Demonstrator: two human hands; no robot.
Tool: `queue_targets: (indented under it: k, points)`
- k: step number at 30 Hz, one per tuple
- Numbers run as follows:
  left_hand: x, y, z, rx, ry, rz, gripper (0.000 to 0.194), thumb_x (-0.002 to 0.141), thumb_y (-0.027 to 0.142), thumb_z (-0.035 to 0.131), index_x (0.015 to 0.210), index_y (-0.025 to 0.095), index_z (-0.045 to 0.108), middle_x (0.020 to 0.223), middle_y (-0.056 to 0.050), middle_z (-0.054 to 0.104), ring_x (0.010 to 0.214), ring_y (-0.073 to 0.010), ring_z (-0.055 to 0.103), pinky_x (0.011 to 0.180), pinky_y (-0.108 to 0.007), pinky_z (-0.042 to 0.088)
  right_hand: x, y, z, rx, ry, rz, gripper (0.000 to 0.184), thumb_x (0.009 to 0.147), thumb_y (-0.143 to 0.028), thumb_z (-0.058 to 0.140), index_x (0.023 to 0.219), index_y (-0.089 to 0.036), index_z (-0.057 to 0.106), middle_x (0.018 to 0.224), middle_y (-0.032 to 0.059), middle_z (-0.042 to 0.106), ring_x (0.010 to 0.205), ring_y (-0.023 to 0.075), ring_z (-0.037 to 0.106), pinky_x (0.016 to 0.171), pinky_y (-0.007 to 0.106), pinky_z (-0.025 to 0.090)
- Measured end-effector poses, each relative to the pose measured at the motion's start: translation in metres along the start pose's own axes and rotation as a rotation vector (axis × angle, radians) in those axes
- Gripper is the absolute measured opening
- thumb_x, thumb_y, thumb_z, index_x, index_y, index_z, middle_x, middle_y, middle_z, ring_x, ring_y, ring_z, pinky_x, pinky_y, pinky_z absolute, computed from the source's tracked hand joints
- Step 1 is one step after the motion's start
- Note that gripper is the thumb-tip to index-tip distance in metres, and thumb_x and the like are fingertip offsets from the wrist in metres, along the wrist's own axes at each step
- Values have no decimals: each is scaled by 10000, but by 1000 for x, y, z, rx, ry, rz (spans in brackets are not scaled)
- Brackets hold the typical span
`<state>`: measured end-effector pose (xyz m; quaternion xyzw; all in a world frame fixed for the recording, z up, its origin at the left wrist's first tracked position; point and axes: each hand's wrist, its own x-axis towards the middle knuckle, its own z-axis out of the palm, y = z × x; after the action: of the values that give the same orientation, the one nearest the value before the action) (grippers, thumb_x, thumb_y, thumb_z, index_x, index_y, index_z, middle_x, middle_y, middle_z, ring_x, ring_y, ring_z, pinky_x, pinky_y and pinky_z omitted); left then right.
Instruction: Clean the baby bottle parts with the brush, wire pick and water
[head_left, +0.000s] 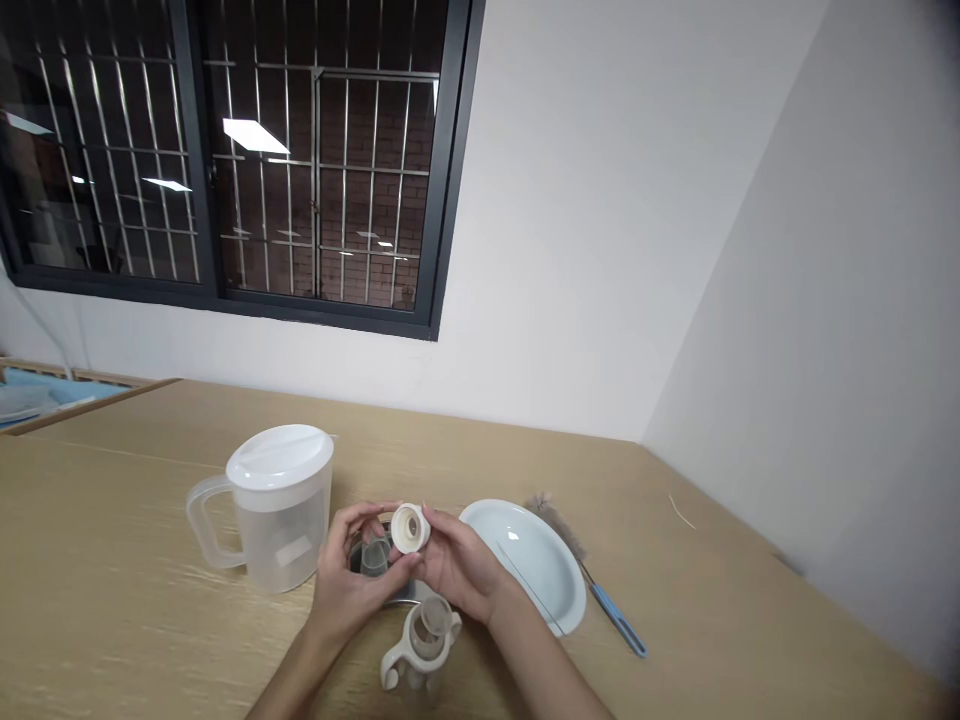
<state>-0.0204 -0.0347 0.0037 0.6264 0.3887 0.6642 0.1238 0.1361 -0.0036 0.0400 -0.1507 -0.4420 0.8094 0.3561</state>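
Between both hands, above the table, is a small white round cap [410,528], its hollow, threaded-looking inside turned toward me. My right hand [461,565] pinches it from the right. My left hand [352,585] curls around from the left, its thumb and fingertips against the cap. Through the gap in the left hand's fingers shows a small clear cup [375,556], over a dark, shiny metal dish [405,590] mostly hidden by the hands. Just below the hands stands a clear cup with a white two-handled ring [424,645].
To the left stands a translucent pitcher [281,540] with a white lid. At right, a white oval plate [551,570] has a thin rod across it. Beside it lies a bristle brush [616,620] with a blue handle. A wall and barred window [322,180] rise behind the table.
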Motion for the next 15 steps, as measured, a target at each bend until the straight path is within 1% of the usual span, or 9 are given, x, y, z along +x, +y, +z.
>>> queue_targets:
  k: [2,3,5,7,8,10,12,13,15]
  points:
    - [1,1,-3,-7,-81,-17,619,680,319,799,1188,227,459,1155,-92,636,872,-179,589,806,-334,508,-4,-4,-2,-58,51,-5,363,865,-463,617,1021,-136,650,885,85,688,751,168,652,695,261,487]
    - [3,2,-6,-17,-129,-22,672,664,352,805,1221,227,452,1177,-97,612,912,-194,582,824,-343,499,-8,-9,-2,-118,72,-10,371,859,-479,622,988,-132,651,866,86,685,744,174,650,689,271,490]
    - [8,3,-14,-37,-262,-57,764,633,428,808,1273,225,442,1183,-99,577,960,-219,567,854,-359,481,-18,-24,0,-297,106,-36,396,844,-506,638,954,-125,649,860,95,687,718,169,642,730,297,497]
    - [13,5,-21,-31,-444,-155,838,594,462,821,1302,234,436,1170,-87,567,987,-233,561,884,-366,466,-31,-42,4,-504,141,-29,399,804,-495,692,978,-140,642,882,79,686,724,168,643,745,306,501]
    - [15,7,-25,-12,-549,-220,880,564,452,840,1315,245,431,1188,-82,560,1016,-240,556,908,-365,456,-38,-51,6,-623,175,-47,413,788,-482,713,1023,-151,638,893,67,684,732,171,642,752,314,505]
    - [17,12,-28,30,-752,-327,942,496,412,877,1318,273,439,1259,-70,537,1098,-256,533,951,-355,437,-52,-64,11,-921,184,-58,395,782,-445,725,1063,-177,647,935,52,680,769,169,628,740,293,492]
    - [15,16,-28,65,-911,-381,947,438,394,896,1280,287,475,1284,-51,535,1139,-266,518,962,-340,426,-62,-68,17,-1216,177,-22,343,767,-406,736,1048,-218,677,949,29,680,770,160,607,713,267,469]
    - [13,18,-26,82,-967,-398,919,422,395,898,1244,285,501,1261,-40,552,1127,-265,527,944,-330,430,-66,-68,20,-1335,173,5,323,762,-392,735,1041,-237,689,940,18,681,768,158,600,701,258,457]
    - [9,19,-21,123,-1022,-423,820,418,412,889,1150,270,547,1171,-21,593,1045,-250,564,862,-309,447,-70,-62,24,-1503,176,61,300,753,-374,732,1030,-263,706,907,3,681,768,159,596,683,249,438]
